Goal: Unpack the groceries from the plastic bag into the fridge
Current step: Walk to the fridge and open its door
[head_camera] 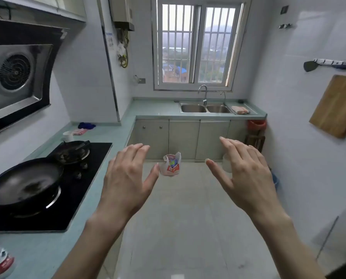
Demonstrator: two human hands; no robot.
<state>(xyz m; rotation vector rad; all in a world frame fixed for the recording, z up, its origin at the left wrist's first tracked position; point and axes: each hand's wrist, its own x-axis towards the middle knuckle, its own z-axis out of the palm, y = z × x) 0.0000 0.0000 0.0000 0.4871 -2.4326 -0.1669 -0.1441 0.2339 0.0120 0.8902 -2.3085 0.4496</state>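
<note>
A white plastic bag (171, 164) with red print stands on the pale tiled floor in front of the far cabinets, its handles up and colourful items showing inside. My left hand (126, 178) and my right hand (246, 174) are raised in front of me, palms down, fingers spread, both empty and well short of the bag. The bag shows in the gap between the two hands. No fridge is in view.
A green counter (47, 248) runs along the left with a black stove (71, 190) and a wok (25, 182). A double sink (205, 108) sits under the window. A cutting board (337, 105) hangs on the right wall. A red bin (256, 124) stands in the far right corner.
</note>
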